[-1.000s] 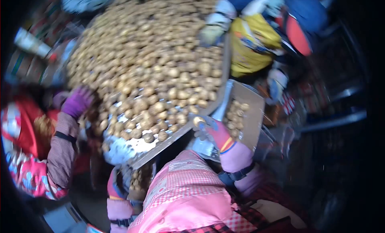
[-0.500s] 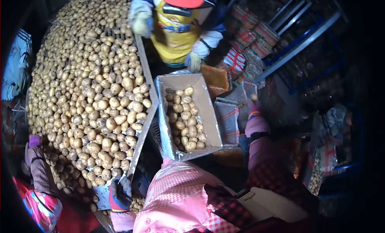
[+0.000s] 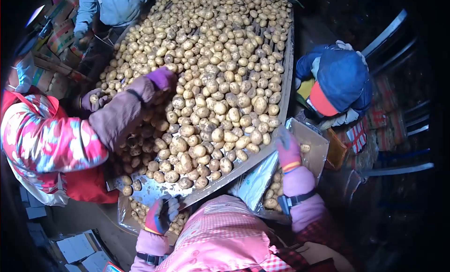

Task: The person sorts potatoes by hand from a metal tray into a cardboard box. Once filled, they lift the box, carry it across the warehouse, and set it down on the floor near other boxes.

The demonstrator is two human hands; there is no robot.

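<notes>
left hand [image 3: 161, 215]: gloved in red and dark grey, low at the near end of the sorting table [image 3: 154, 191], curled over its metal edge; whether it grips a potato i cannot tell.
right hand [image 3: 287, 148]: in a pink glove, raised at the table's right rim, just above the lined carton [image 3: 315, 145]; fingers bent, what they hold is hidden, cannot tell.
potatoes [image 3: 211, 84]: a thick heap covers the long table from the near end to the far end, tan and rounded, touching one another.
lined carton: stands beside the table's right edge, below the right hand, with a silvery plastic liner [image 3: 257, 182] and some potatoes lying inside.
lower box [image 3: 140, 213]: under the near end of the table, beside the left hand, with small potatoes in it.
person on the left: floral sleeve [image 3: 47, 136], purple glove [image 3: 161, 77] resting on the heap.
person on the right: blue hood and red cap [image 3: 340, 82], bent beside the carton.
far person: light blue jacket [image 3: 110, 7] at the table's far left corner.
</notes>
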